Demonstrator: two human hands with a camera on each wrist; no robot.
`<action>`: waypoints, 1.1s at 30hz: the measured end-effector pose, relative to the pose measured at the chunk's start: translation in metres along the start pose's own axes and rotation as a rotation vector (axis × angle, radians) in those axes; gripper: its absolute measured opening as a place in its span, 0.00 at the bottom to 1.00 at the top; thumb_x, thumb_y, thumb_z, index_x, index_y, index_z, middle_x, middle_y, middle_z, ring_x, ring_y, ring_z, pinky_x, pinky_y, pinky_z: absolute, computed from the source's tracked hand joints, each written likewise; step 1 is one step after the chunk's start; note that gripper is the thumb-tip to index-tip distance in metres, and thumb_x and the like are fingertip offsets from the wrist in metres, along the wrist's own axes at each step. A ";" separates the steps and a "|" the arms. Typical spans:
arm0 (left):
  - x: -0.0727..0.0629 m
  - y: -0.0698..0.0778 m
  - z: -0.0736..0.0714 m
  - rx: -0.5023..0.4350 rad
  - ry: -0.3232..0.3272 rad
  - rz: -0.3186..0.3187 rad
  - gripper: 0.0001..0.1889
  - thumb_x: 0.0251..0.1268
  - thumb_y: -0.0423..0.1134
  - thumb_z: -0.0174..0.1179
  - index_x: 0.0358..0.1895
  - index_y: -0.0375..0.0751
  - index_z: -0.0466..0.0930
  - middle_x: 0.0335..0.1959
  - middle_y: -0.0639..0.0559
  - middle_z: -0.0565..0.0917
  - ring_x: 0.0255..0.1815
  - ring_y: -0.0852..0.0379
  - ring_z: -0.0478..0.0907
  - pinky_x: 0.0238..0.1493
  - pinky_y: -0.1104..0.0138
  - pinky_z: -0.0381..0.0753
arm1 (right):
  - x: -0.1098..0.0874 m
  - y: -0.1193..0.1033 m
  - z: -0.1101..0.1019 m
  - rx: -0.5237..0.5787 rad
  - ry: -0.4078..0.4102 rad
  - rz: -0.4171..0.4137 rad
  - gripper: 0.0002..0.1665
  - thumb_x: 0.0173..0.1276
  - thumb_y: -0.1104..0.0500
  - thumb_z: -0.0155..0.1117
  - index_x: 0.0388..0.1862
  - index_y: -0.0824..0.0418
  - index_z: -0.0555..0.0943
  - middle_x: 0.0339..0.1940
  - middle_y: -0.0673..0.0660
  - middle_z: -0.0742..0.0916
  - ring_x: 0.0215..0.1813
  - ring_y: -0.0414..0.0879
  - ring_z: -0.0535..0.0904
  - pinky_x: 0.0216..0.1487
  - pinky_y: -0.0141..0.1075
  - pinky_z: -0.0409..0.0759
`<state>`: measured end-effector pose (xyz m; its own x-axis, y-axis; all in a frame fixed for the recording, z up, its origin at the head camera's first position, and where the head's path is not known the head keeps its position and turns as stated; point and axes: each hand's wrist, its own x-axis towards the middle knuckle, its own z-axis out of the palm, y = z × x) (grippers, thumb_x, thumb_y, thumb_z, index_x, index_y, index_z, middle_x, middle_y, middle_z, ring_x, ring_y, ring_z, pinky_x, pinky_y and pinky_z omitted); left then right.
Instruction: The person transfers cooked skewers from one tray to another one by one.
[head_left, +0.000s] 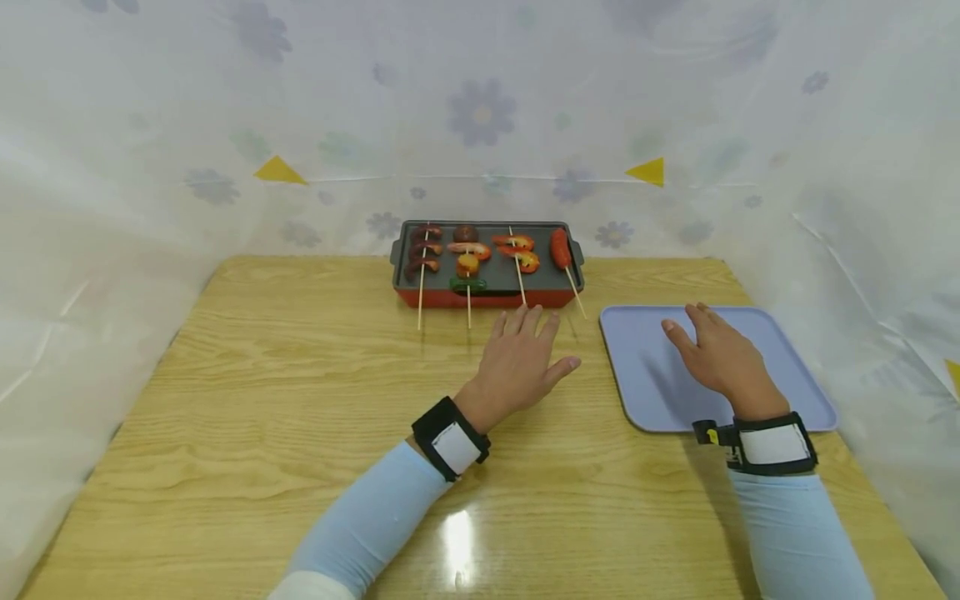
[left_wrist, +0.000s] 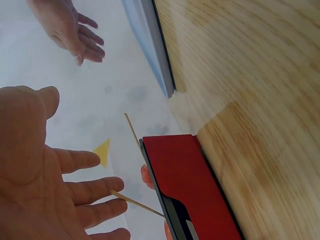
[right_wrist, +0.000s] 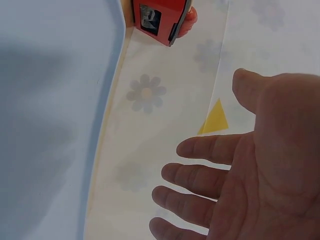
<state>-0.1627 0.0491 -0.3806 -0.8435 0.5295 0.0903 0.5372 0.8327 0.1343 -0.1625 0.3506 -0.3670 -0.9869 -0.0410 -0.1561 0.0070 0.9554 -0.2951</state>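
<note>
My left hand (head_left: 521, 362) is spread, fingers straight, just in front of the red and black grill (head_left: 491, 297). Its fingertips overlap the lower end of the shrimp skewer (head_left: 519, 265) in the head view; nothing is gripped. On the grill also lie a skewer of dark curled pieces (head_left: 425, 247), a mixed skewer (head_left: 468, 265) with a yellow piece and a green slice, and a sausage skewer (head_left: 560, 248) at the right end. My right hand (head_left: 723, 358) hovers over the blue tray (head_left: 637, 400), fingers extended and thumb apart, holding nothing.
The wooden table (head_left: 262, 417) carries the grill at its back edge and the tray at the right. A flowered sheet (head_left: 480, 142) hangs behind and along both sides, with yellow triangles (head_left: 279, 170) on it. Several skewer sticks jut past the grill's front.
</note>
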 end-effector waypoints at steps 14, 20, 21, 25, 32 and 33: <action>0.006 0.013 0.000 0.017 -0.005 0.021 0.38 0.72 0.68 0.36 0.76 0.48 0.58 0.74 0.45 0.62 0.77 0.45 0.54 0.74 0.48 0.50 | 0.000 0.012 0.001 0.005 0.000 -0.002 0.51 0.77 0.33 0.28 0.76 0.76 0.46 0.74 0.80 0.52 0.72 0.77 0.49 0.64 0.70 0.52; 0.006 0.015 0.000 0.023 -0.009 0.022 0.38 0.73 0.68 0.36 0.76 0.48 0.58 0.74 0.44 0.62 0.76 0.45 0.55 0.75 0.49 0.50 | 0.001 0.016 -0.001 0.002 0.011 -0.006 0.51 0.78 0.33 0.28 0.75 0.77 0.46 0.73 0.81 0.53 0.71 0.78 0.49 0.64 0.70 0.52; 0.006 0.015 0.000 0.022 -0.012 0.023 0.38 0.73 0.67 0.36 0.76 0.48 0.58 0.74 0.44 0.62 0.77 0.45 0.55 0.75 0.49 0.50 | 0.001 0.017 -0.002 0.002 0.014 -0.009 0.50 0.78 0.34 0.28 0.75 0.77 0.46 0.73 0.81 0.53 0.71 0.78 0.50 0.64 0.70 0.52; 0.008 0.017 -0.001 0.013 -0.027 0.031 0.38 0.73 0.67 0.36 0.77 0.47 0.56 0.75 0.44 0.61 0.77 0.45 0.54 0.75 0.50 0.50 | 0.000 0.019 -0.005 0.007 0.020 -0.018 0.50 0.78 0.35 0.30 0.75 0.78 0.46 0.72 0.83 0.52 0.70 0.79 0.50 0.63 0.70 0.53; 0.010 0.021 0.001 0.015 -0.029 0.038 0.38 0.73 0.67 0.36 0.77 0.47 0.56 0.75 0.44 0.61 0.76 0.45 0.55 0.75 0.50 0.51 | 0.001 0.026 -0.006 0.025 0.013 -0.018 0.50 0.78 0.35 0.29 0.75 0.78 0.46 0.72 0.83 0.51 0.70 0.80 0.50 0.64 0.70 0.52; 0.010 0.021 0.001 0.019 -0.025 0.040 0.38 0.73 0.67 0.36 0.77 0.47 0.56 0.75 0.44 0.61 0.76 0.45 0.56 0.75 0.50 0.51 | 0.001 0.027 -0.006 0.029 0.014 -0.017 0.50 0.78 0.34 0.29 0.75 0.78 0.46 0.72 0.83 0.51 0.70 0.80 0.50 0.64 0.70 0.52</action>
<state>-0.1600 0.0726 -0.3778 -0.8213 0.5661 0.0703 0.5704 0.8136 0.1126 -0.1648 0.3781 -0.3695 -0.9890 -0.0531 -0.1379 -0.0055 0.9458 -0.3248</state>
